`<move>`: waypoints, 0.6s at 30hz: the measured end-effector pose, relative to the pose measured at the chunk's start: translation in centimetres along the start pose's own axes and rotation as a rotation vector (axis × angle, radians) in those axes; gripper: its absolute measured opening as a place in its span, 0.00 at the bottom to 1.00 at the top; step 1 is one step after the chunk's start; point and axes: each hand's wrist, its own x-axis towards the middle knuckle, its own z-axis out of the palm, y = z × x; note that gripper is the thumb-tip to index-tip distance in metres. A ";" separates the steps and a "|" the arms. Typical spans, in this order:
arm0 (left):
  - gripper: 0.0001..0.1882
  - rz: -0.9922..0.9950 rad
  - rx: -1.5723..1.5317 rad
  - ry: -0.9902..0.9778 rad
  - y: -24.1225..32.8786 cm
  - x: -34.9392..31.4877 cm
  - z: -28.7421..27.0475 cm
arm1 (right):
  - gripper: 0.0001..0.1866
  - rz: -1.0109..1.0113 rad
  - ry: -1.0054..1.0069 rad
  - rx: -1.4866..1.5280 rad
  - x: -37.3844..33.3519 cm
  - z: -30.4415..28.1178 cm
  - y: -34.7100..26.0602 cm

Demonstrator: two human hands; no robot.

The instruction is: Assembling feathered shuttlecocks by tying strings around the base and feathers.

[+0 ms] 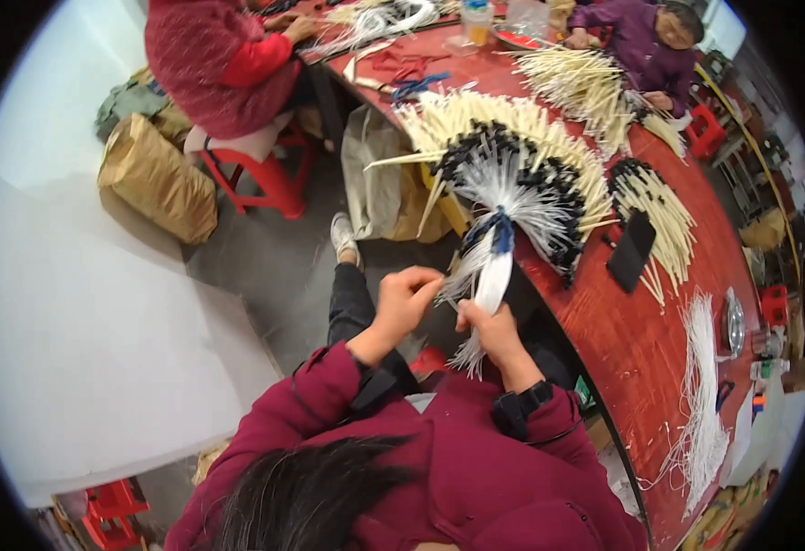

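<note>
Currently R hand (492, 335) closed round white bundle (494, 280), thumb along it; bundle is off table edge, in front of torso, w/ dk blue tie (502, 231) at upper end. L hand (404, 301) just L of it, thumb + index drawn together at loose strands (462, 278); can't tell if any pinched. Above tie, clear strands (499, 179) fan toward blk-tipped cream sticks (522, 119) on red table (595, 321). Dk phone (633, 251) to R, by 2nd stick pile (664, 207).
</note>
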 end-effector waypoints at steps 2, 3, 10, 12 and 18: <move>0.06 0.092 0.128 -0.057 -0.5 -1.0 -1.4 | 0.10 -0.018 0.000 0.014 0.3 0.0 1.0; 0.06 0.100 0.167 -0.099 -0.9 -1.6 -2.2 | 0.12 -0.015 -0.035 0.030 0.8 0.0 1.4; 0.05 0.516 0.602 -0.318 -0.3 -3.3 -2.0 | 0.12 -0.007 -0.054 0.059 1.1 -0.1 1.6; 0.05 0.460 0.658 -0.333 -0.4 -3.2 -1.1 | 0.12 -0.016 -0.065 0.052 1.1 -0.1 1.4; 0.05 0.081 0.392 -0.283 -1.4 -3.1 -1.1 | 0.13 -0.012 -0.105 0.069 1.1 -0.2 0.8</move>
